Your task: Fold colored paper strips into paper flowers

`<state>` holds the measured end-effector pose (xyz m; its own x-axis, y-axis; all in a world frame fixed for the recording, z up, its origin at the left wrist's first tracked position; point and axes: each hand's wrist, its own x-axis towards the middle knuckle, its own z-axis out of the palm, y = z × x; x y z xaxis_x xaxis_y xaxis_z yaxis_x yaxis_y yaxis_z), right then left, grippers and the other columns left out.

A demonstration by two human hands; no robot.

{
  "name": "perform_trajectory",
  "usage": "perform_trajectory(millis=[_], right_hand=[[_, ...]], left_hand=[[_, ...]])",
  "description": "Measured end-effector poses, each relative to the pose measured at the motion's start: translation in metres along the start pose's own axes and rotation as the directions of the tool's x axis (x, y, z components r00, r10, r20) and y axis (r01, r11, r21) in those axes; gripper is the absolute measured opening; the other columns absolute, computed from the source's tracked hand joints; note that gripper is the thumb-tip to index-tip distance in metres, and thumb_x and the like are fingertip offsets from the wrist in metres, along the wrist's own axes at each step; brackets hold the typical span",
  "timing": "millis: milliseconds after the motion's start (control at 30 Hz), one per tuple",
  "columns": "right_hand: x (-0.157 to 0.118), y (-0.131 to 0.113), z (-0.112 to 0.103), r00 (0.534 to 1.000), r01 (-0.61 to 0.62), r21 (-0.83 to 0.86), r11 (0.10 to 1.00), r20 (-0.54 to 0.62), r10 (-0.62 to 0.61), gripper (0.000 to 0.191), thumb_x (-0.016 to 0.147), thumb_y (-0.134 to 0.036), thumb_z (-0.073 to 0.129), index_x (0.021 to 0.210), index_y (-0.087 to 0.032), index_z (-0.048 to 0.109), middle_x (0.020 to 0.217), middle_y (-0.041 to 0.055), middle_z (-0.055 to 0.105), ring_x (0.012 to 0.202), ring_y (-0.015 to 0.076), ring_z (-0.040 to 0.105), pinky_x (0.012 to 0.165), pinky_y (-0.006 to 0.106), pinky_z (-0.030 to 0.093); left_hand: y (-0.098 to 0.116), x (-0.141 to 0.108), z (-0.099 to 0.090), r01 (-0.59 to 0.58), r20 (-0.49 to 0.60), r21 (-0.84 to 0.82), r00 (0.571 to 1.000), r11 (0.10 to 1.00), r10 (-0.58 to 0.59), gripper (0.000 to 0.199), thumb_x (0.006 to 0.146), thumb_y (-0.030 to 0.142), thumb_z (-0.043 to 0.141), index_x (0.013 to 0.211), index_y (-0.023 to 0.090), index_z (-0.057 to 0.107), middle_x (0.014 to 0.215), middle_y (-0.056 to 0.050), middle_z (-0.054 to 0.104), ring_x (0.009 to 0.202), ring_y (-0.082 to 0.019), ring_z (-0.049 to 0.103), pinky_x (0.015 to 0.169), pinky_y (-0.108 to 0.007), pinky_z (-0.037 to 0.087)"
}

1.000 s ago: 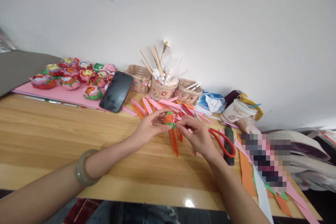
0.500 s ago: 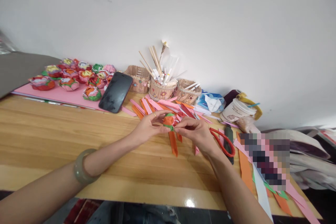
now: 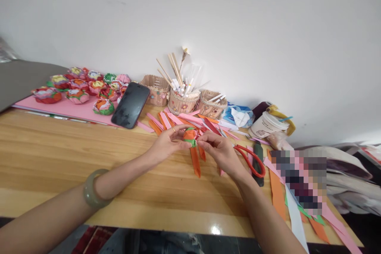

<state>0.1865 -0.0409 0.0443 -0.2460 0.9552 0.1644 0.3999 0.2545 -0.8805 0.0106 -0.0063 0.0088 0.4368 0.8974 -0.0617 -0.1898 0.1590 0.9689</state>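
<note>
Above the middle of the table, my left hand grips a small folded paper flower, orange and green with some pink, between thumb and fingers. On the flower's right side, my right hand has thumb and forefinger pinched together at its edge; whether a petal sits between those fingertips is hard to make out. Behind and below both hands lie loose folded paper strips in orange, pink and red. Close by my right wrist are red-handled scissors, their blades partly hidden.
Finished paper flowers crowd pink sheets at the left, with a black phone leaning beside them. Decorated baskets hold sticks and pens. A white cup stands by a tissue pack. Long paper strips hang near the right edge.
My right fingertips have shifted slightly at the flower's edge, and more of its green lower part shows. My left hand keeps its hold. The whole view has moved very little.
</note>
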Motion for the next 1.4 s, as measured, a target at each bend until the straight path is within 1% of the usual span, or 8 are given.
perform_trajectory(millis=[300, 533, 767, 900, 1067, 1167, 1267, 1400], right_hand=[[0.0004, 0.0037, 0.0034, 0.997, -0.064, 0.041, 0.997, -0.043, 0.066, 0.013, 0.075, -0.026, 0.061, 0.066, -0.017, 0.061, 0.065, -0.001, 0.055, 0.059, 0.0112, 0.048, 0.056, 0.025, 0.037], [-0.0001, -0.0015, 0.0041, 0.995, -0.091, 0.095, 0.991, -0.034, 0.094, 0.023, 0.07, -0.035, 0.07, 0.061, -0.017, 0.058, 0.058, -0.0026, 0.052, 0.054, 0.0102, 0.044, 0.052, 0.024, 0.034], [-0.0017, -0.0019, 0.0055, 0.995, 0.001, 0.082, 0.997, -0.103, 0.008, 0.025, 0.072, -0.043, 0.068, 0.067, -0.018, 0.067, 0.066, 0.001, 0.056, 0.06, 0.0129, 0.05, 0.057, 0.027, 0.039], [-0.0023, -0.0011, 0.0065, 0.995, -0.004, 0.038, 0.999, -0.098, 0.007, 0.025, 0.073, -0.041, 0.068, 0.064, -0.018, 0.065, 0.064, 0.0001, 0.054, 0.058, 0.0122, 0.048, 0.056, 0.026, 0.037], [-0.0024, -0.0013, 0.0069, 0.993, -0.053, 0.038, 0.998, -0.103, 0.056, 0.026, 0.069, -0.039, 0.071, 0.06, -0.018, 0.06, 0.06, -0.0016, 0.053, 0.056, 0.0118, 0.047, 0.054, 0.026, 0.037], [-0.0021, -0.0017, 0.0059, 0.994, -0.03, 0.036, 0.999, -0.108, 0.033, 0.022, 0.071, -0.038, 0.07, 0.066, -0.018, 0.065, 0.067, 0.0008, 0.056, 0.062, 0.0135, 0.051, 0.058, 0.027, 0.039], [-0.0021, -0.0008, 0.0047, 0.995, 0.014, 0.048, 0.999, -0.099, -0.01, 0.017, 0.075, -0.036, 0.067, 0.073, -0.019, 0.069, 0.072, 0.0021, 0.058, 0.066, 0.0143, 0.053, 0.061, 0.028, 0.041], [-0.0022, 0.0007, 0.0048, 0.996, 0.011, 0.004, 1.0, -0.085, -0.01, 0.012, 0.076, -0.029, 0.066, 0.069, -0.018, 0.067, 0.069, 0.0008, 0.056, 0.063, 0.0128, 0.05, 0.059, 0.027, 0.038]], left_hand=[[-0.0037, 0.003, -0.0028, -0.072, 0.051, 0.036, 0.996, 0.997, 0.07, 0.051, 0.059, 0.022, 0.076, 0.107, 0.019, 0.059, 0.106, -0.006, 0.065, 0.101, -0.021, 0.058, 0.088, -0.036, 0.043], [-0.003, 0.002, -0.0021, -0.081, 0.067, 0.035, 0.995, 0.996, 0.078, 0.053, 0.057, 0.021, 0.077, 0.106, 0.02, 0.058, 0.106, -0.006, 0.064, 0.102, -0.022, 0.057, 0.086, -0.034, 0.044], [-0.0037, 0.0019, -0.0018, -0.131, 0.048, 0.049, 0.991, 0.99, 0.128, 0.05, 0.059, 0.022, 0.076, 0.105, 0.019, 0.056, 0.107, -0.006, 0.063, 0.098, -0.019, 0.057, 0.084, -0.032, 0.044], [-0.0037, 0.0018, -0.0014, -0.128, 0.054, 0.055, 0.991, 0.99, 0.125, 0.05, 0.059, 0.022, 0.076, 0.105, 0.02, 0.057, 0.106, -0.006, 0.062, 0.1, -0.019, 0.056, 0.084, -0.032, 0.044], [-0.0039, 0.0014, -0.0005, -0.101, 0.068, 0.055, 0.993, 0.993, 0.097, 0.053, 0.055, 0.022, 0.079, 0.104, 0.021, 0.058, 0.106, -0.006, 0.062, 0.101, -0.021, 0.056, 0.085, -0.034, 0.044], [-0.0046, 0.0022, -0.0012, -0.087, 0.066, 0.043, 0.994, 0.995, 0.084, 0.055, 0.053, 0.023, 0.08, 0.103, 0.02, 0.058, 0.104, -0.006, 0.063, 0.099, -0.021, 0.057, 0.085, -0.035, 0.044], [-0.0056, 0.0032, -0.0023, -0.112, 0.056, 0.041, 0.992, 0.993, 0.109, 0.054, 0.055, 0.023, 0.079, 0.103, 0.019, 0.056, 0.102, -0.006, 0.063, 0.098, -0.021, 0.057, 0.085, -0.034, 0.044], [-0.005, 0.0025, -0.0015, -0.112, 0.044, 0.071, 0.993, 0.991, 0.109, 0.053, 0.056, 0.023, 0.078, 0.104, 0.019, 0.055, 0.1, -0.005, 0.062, 0.096, -0.019, 0.056, 0.084, -0.033, 0.044]])
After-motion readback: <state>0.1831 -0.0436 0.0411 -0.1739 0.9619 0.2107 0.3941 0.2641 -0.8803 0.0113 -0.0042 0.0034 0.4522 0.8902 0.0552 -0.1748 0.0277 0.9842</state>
